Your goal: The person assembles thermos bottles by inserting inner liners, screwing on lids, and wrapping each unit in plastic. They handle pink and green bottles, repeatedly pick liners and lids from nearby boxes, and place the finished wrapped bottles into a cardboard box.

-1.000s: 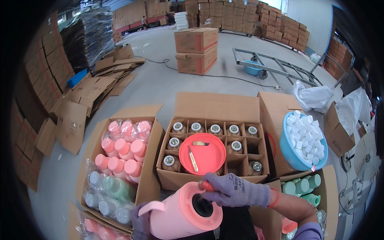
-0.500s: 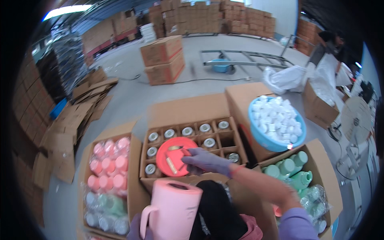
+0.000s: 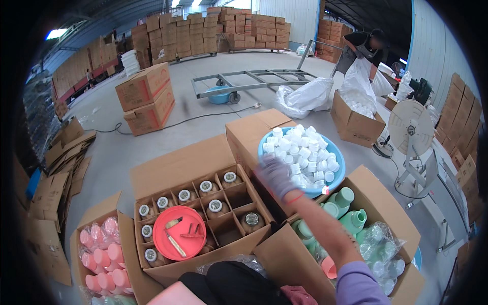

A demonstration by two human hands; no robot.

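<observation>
My right hand (image 3: 277, 178), in a greyish glove, is at the left edge of a blue basin (image 3: 342, 165) heaped with small white plastic caps (image 3: 307, 152). Motion smears its fingers, so what they hold, if anything, cannot be made out. Part of a pink jug (image 3: 178, 294) shows at the lower edge; my left hand is out of sight. A round red tray (image 3: 161, 235) rests on the bottles in a divided carton (image 3: 239, 246). On it lie a small red piece (image 3: 192, 232), a slim light-handled tool (image 3: 176, 245) and a shorter brown-handled tool (image 3: 174, 222).
Pink bottles (image 3: 104, 256) fill a carton at left, green bottles (image 3: 353, 219) one at right. Beyond are two stacked cartons (image 3: 145, 99), a metal cart frame (image 3: 254, 81), a fan (image 3: 410, 127) and a person (image 3: 363, 48) handling a white sack.
My right hand has left the red tray and moved right to the basin. The red piece now shows on the tray. My left hand and most of the jug have dropped from view as the view shifted.
</observation>
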